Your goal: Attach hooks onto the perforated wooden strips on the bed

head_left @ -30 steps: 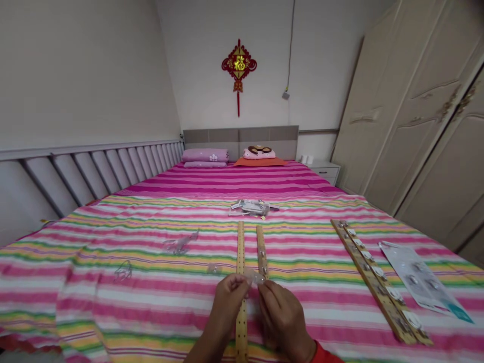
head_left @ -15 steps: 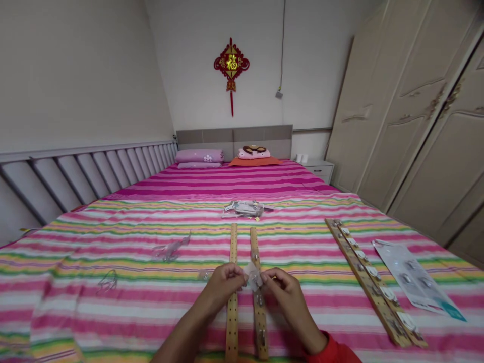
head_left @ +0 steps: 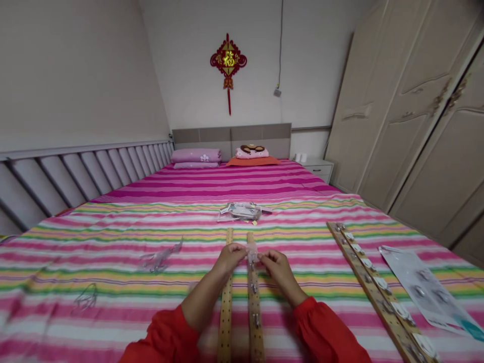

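A small clear plastic piece [head_left: 251,247] is pinched between my hands, above the far part of the right wooden strip. My left hand [head_left: 231,256] has thumb and fingertips closed on its left edge. On its right edge are the closed fingertips of my right hand [head_left: 275,263]. The right perforated wooden strip [head_left: 255,302] carries several small shiny metal pieces [head_left: 256,320] along its length. Beside it, the left perforated wooden strip [head_left: 226,312] shows rows of holes and nothing on them. What the plastic holds, if anything, is too small to make out.
Further up the bed lies a clear plastic packet [head_left: 244,212]. Crumpled plastic [head_left: 161,259] and a thin looped cord [head_left: 86,297] are on the left. To the right are wooden strips with white and metal pieces [head_left: 372,282] and a flat plastic bag [head_left: 419,290].
Both hands have moved forward along the right strip with the clear plastic piece, and more of the red sleeves shows. The view has shifted slightly.
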Available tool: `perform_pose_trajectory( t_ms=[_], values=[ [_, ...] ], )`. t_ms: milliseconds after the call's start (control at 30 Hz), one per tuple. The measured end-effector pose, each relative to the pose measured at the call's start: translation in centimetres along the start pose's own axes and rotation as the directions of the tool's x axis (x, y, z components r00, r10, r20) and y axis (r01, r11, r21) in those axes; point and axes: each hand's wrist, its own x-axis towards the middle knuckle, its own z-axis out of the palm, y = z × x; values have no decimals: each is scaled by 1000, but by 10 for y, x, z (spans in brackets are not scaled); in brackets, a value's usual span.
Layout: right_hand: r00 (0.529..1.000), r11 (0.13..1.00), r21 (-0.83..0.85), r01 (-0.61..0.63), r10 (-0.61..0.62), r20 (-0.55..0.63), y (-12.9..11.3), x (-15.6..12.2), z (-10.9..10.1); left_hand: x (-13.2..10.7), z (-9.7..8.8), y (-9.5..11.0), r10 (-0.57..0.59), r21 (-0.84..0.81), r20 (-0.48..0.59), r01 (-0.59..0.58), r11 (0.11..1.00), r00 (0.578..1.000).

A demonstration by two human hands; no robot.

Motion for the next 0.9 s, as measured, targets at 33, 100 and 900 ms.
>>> perform_pose_trajectory(
  t_ms=[33, 100, 900],
  values=[
    [1000, 1000, -4, 2, -2, -7, 4, 7, 0, 9, 2, -3, 0, 0, -25, 0, 1000, 1000],
    [1000, 1000, -15, 8, -8, -22, 13, 19, 0, 24, 5, -9, -9, 6, -62, 9, 1000, 998],
    [993, 983, -183, -2, -19, -115, 78, 61, 3, 85, 18, -52, 46, 447, -237, 66, 892, 970]
  ],
)
